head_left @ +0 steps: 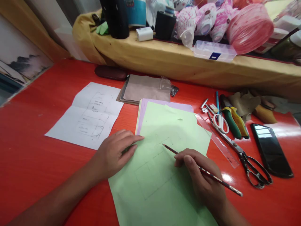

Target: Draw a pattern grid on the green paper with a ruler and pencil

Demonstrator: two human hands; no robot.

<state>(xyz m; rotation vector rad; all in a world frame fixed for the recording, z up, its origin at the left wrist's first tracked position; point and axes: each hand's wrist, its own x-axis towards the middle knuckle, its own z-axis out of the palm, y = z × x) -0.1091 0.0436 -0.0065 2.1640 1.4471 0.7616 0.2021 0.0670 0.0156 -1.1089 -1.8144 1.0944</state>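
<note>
A light green sheet (160, 175) with faint pencil lines lies on the red table, over purple and yellow sheets. Fingers of my left hand (117, 152) rest on its left edge, slightly apart and holding nothing. My right hand (202, 175) grips a dark pencil (211, 176), its tip over the drawn lines near the sheet's middle. To the left, a creased white paper (84, 114) shows a sketch with handwritten notes. The palm side of my left hand is hidden.
Right of the sheets lie a clear ruler (222, 147), large scissors (249, 166), pliers (235, 122) and a black phone (271, 150). Brown sheets (147, 88) and a dark case (110, 72) sit behind. A cloth-covered ledge (150, 58) holds bottles and wrapped items.
</note>
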